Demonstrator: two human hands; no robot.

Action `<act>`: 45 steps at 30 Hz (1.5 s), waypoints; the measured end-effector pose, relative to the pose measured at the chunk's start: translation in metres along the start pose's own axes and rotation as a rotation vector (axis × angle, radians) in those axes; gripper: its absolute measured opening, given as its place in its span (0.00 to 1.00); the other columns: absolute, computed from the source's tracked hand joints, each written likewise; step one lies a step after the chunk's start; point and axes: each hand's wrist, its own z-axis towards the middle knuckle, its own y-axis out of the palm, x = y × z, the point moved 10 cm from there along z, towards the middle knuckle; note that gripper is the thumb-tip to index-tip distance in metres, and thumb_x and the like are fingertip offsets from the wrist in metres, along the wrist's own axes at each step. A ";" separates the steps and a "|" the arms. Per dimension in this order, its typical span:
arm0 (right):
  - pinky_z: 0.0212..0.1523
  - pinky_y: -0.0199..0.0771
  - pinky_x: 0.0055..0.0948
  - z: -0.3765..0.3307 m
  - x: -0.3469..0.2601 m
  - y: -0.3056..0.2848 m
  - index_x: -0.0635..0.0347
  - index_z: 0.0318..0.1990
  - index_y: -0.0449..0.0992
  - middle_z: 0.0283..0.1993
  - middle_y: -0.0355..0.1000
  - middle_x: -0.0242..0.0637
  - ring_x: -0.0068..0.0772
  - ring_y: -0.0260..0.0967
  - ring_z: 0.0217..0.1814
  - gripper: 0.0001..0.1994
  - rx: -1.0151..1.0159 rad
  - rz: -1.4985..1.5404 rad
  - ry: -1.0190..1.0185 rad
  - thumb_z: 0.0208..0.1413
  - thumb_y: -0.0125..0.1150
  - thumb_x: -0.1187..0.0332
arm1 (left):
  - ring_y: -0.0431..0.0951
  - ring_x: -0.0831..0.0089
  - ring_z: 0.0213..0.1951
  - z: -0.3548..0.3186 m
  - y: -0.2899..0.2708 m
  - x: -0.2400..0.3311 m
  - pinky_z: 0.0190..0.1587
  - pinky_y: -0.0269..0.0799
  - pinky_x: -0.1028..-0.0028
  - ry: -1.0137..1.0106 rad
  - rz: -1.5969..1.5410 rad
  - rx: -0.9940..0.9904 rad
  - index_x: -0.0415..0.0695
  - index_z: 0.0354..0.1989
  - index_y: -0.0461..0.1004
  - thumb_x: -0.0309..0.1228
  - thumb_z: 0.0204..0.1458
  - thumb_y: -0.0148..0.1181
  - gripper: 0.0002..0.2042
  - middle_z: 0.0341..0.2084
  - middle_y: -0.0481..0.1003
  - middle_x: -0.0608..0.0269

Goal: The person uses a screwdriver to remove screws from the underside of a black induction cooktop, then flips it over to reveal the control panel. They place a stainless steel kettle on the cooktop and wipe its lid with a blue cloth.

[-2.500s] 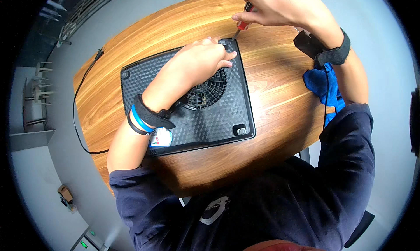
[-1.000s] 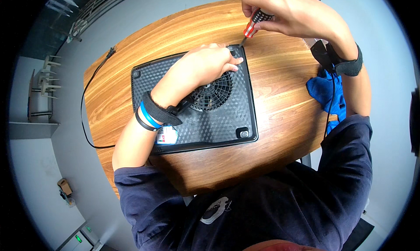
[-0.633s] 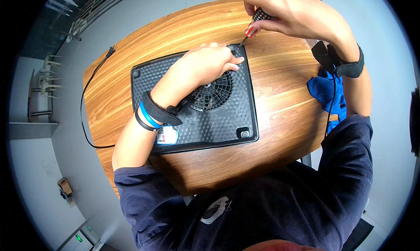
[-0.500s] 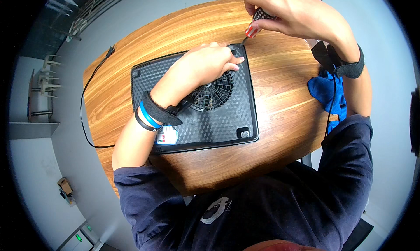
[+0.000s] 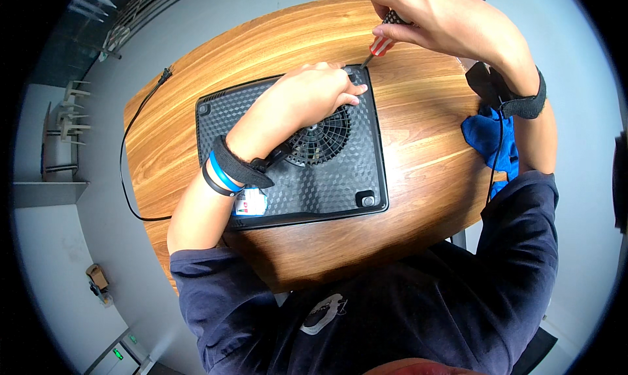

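A black appliance base [image 5: 261,159], resembling an upturned induction cooker, lies on the wooden table with a textured panel and a round slotted fan grille [image 5: 320,139]. My left hand [image 5: 314,90] rests on it beyond the grille, near the far right corner. Two of its fingertips point right; the other fingers are partly hidden. Above that corner, my right hand [image 5: 432,22] is closed around a screwdriver [image 5: 381,46] with a red, white and black handle. The tilted shaft reaches down to the corner; the tip's exact contact is too small to make out.
A black power cord [image 5: 124,156] with a plug [image 5: 167,75] curves along the left of the wooden table [image 5: 425,172]. Blue cloth [image 5: 487,139] lies at the right edge, under my right forearm. A square foot [image 5: 365,198] marks the base's near right corner.
The screwdriver and my right hand have shifted very slightly, the handle a little to the right. My left hand stays on the base, which has barely moved.
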 end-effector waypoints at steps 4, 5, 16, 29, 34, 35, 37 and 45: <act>0.33 0.82 0.41 0.001 0.003 0.002 0.67 0.44 0.76 0.28 0.78 0.49 0.50 0.79 0.29 0.20 -0.049 -0.037 0.069 0.77 0.61 0.54 | 0.80 0.39 0.63 0.001 0.003 -0.003 0.70 0.75 0.48 0.001 -0.032 -0.015 0.50 0.61 0.87 0.43 0.72 0.61 0.17 0.52 0.86 0.45; 0.33 0.81 0.41 0.001 0.002 0.001 0.67 0.44 0.76 0.28 0.78 0.49 0.49 0.79 0.29 0.21 -0.039 -0.056 0.065 0.77 0.61 0.54 | 0.80 0.39 0.64 0.003 0.005 -0.005 0.70 0.75 0.48 -0.002 -0.034 -0.026 0.50 0.61 0.87 0.43 0.72 0.61 0.17 0.52 0.86 0.46; 0.29 0.80 0.40 0.000 -0.004 -0.003 0.67 0.36 0.77 0.22 0.74 0.45 0.46 0.76 0.23 0.24 -0.013 -0.290 0.037 0.78 0.60 0.51 | 0.79 0.39 0.65 0.000 0.001 -0.001 0.71 0.75 0.47 -0.018 -0.015 -0.026 0.51 0.61 0.87 0.45 0.72 0.60 0.18 0.52 0.86 0.46; 0.30 0.74 0.36 -0.022 -0.001 -0.042 0.57 0.33 0.74 0.22 0.66 0.38 0.38 0.69 0.23 0.21 0.343 -0.510 -0.017 0.77 0.63 0.51 | 0.83 0.39 0.57 -0.002 -0.001 0.000 0.62 0.79 0.47 0.022 -0.052 0.010 0.52 0.61 0.87 0.44 0.72 0.62 0.17 0.49 0.86 0.43; 0.36 0.78 0.39 -0.036 0.037 -0.007 0.62 0.41 0.76 0.33 0.74 0.42 0.43 0.77 0.33 0.16 0.268 -0.230 0.176 0.74 0.67 0.57 | 0.83 0.39 0.58 -0.005 -0.002 0.003 0.61 0.80 0.48 0.034 0.013 0.031 0.56 0.62 0.87 0.46 0.72 0.62 0.17 0.52 0.85 0.43; 0.39 0.80 0.42 -0.042 0.061 0.014 0.63 0.44 0.76 0.37 0.78 0.44 0.48 0.79 0.37 0.14 0.264 -0.138 0.236 0.73 0.68 0.59 | 0.83 0.40 0.58 -0.003 0.000 0.002 0.61 0.80 0.48 0.042 0.024 0.028 0.57 0.62 0.87 0.46 0.72 0.62 0.17 0.53 0.85 0.42; 0.36 0.79 0.50 -0.051 0.062 0.034 0.63 0.43 0.72 0.37 0.81 0.49 0.58 0.80 0.37 0.16 0.361 -0.144 0.193 0.75 0.66 0.58 | 0.82 0.39 0.59 -0.003 0.001 0.001 0.63 0.80 0.49 0.014 0.043 0.000 0.58 0.63 0.86 0.46 0.72 0.61 0.18 0.57 0.83 0.41; 0.47 0.79 0.55 -0.092 0.072 0.115 0.66 0.49 0.68 0.44 0.77 0.60 0.68 0.78 0.50 0.22 0.211 0.263 0.422 0.70 0.72 0.56 | 0.72 0.35 0.73 -0.025 0.000 0.017 0.74 0.72 0.47 -0.067 0.234 -0.027 0.62 0.76 0.75 0.51 0.74 0.56 0.25 0.77 0.65 0.32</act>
